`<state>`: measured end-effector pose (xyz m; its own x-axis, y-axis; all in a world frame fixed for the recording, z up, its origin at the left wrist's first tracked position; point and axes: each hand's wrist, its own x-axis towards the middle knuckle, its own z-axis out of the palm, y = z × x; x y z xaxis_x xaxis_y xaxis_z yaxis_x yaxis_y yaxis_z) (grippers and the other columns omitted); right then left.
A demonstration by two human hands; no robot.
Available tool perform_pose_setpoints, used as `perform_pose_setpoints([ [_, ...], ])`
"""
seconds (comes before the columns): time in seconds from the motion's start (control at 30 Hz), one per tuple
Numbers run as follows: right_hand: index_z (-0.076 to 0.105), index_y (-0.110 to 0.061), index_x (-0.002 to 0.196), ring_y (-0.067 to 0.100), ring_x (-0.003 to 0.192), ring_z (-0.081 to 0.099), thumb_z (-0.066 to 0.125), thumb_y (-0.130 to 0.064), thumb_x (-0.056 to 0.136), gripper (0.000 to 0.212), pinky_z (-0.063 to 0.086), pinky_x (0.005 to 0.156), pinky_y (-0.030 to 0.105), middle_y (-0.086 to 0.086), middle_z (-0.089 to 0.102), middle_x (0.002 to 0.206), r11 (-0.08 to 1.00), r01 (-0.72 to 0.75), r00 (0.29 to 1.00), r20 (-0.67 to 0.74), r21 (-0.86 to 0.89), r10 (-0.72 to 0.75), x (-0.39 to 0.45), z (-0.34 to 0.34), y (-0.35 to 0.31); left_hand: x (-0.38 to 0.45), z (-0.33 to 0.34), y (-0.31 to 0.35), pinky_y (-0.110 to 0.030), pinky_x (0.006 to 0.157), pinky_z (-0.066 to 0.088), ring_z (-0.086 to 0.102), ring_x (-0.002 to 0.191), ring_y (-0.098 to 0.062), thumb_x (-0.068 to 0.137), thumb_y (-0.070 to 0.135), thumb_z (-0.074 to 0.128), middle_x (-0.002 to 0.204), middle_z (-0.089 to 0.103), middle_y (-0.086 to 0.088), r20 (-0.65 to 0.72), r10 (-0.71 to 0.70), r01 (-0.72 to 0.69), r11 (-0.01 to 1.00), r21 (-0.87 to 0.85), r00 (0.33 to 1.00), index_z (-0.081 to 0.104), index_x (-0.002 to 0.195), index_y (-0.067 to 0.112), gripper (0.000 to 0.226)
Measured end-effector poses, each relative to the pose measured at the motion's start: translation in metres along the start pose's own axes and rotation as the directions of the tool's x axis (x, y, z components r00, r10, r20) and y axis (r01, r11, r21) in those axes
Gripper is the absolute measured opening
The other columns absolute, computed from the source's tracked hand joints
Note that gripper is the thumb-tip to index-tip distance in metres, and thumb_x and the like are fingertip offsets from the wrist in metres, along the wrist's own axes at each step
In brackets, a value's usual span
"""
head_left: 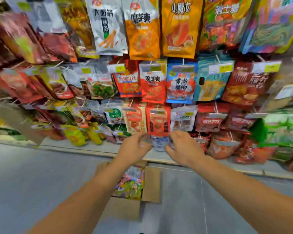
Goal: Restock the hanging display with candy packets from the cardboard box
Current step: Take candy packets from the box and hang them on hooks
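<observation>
Both my arms reach forward to the lowest row of the hanging display. Between them is a clear, bluish candy packet; my left hand grips its left edge and my right hand grips its right edge, fingers curled round it. The packet is held just under a red packet hanging on a peg. On the floor beneath my arms stands the open cardboard box with several colourful candy packets inside. The image is motion-blurred.
Rows of snack packets on pegs with price tags fill the wall ahead. A pale ledge runs along the display's base. Red packets lie piled at the lower right, yellow ones at the lower left. Grey floor surrounds the box.
</observation>
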<state>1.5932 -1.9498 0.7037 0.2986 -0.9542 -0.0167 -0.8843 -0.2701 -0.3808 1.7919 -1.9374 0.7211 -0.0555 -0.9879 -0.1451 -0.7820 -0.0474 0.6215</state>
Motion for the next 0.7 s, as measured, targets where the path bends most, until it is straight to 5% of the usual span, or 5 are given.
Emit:
perform_pose_setpoints([
  [0.2, 0.048, -0.014, 0.137, 0.027, 0.126, 0.047, 0.05, -0.046, 0.097, 0.051, 0.04, 0.098, 0.035, 0.005, 0.049, 0.137, 1.0, -0.022, 0.979, 0.2, -0.008, 0.023, 0.008, 0.074, -0.055, -0.022, -0.01, -0.106, -0.037, 0.103, 0.045, 0.054, 0.124, -0.022, 0.092, 0.034, 0.064, 0.143, 0.052, -0.004, 0.043, -0.163, 0.166, 0.984, -0.071, 0.986, 0.045, 0.144, 0.018, 0.058],
  [0.37, 0.048, -0.015, 0.137, 0.027, 0.127, 0.044, 0.05, -0.045, 0.096, 0.051, 0.04, 0.103, 0.036, 0.005, 0.049, 0.137, 0.998, -0.065, 0.952, 0.298, -0.009, 0.065, 0.053, 0.14, -0.115, -0.011, -0.04, -0.207, -0.02, 0.086, 0.049, 0.059, 0.112, -0.017, 0.089, 0.032, 0.066, 0.133, 0.06, -0.002, 0.06, -0.231, 0.236, 0.966, -0.109, 0.971, 0.052, 0.138, 0.016, 0.053],
  [0.47, 0.049, -0.015, 0.136, 0.027, 0.126, 0.046, 0.052, -0.045, 0.095, 0.051, 0.042, 0.101, 0.034, 0.006, 0.051, 0.136, 0.992, -0.121, 0.932, 0.341, -0.019, 0.12, 0.083, 0.183, -0.149, 0.01, -0.055, -0.272, -0.025, 0.093, 0.047, 0.06, 0.111, -0.015, 0.083, 0.041, 0.067, 0.126, 0.064, 0.005, 0.089, -0.256, 0.266, 0.955, -0.135, 0.963, 0.059, 0.13, 0.024, 0.051],
  [0.53, 0.047, -0.016, 0.139, 0.027, 0.129, 0.046, 0.054, -0.045, 0.094, 0.054, 0.042, 0.101, 0.034, 0.006, 0.05, 0.139, 0.983, -0.177, 0.908, 0.38, -0.04, 0.179, 0.105, 0.21, -0.166, 0.029, -0.061, -0.313, -0.016, 0.082, 0.041, 0.059, 0.103, -0.011, 0.084, 0.033, 0.072, 0.118, 0.062, 0.009, 0.145, -0.303, 0.325, 0.93, -0.168, 0.942, 0.059, 0.13, 0.019, 0.049],
  [0.7, 0.041, -0.015, 0.145, 0.029, 0.131, 0.044, 0.054, -0.045, 0.094, 0.06, 0.041, 0.101, 0.032, 0.006, 0.043, 0.144, 0.962, -0.259, 0.843, 0.466, -0.082, 0.267, 0.138, 0.26, -0.181, 0.061, -0.056, -0.379, -0.024, 0.083, 0.045, 0.064, 0.107, -0.021, 0.084, 0.027, 0.074, 0.108, 0.066, 0.0, 0.245, -0.398, 0.448, 0.871, -0.201, 0.884, 0.06, 0.123, 0.01, 0.045],
])
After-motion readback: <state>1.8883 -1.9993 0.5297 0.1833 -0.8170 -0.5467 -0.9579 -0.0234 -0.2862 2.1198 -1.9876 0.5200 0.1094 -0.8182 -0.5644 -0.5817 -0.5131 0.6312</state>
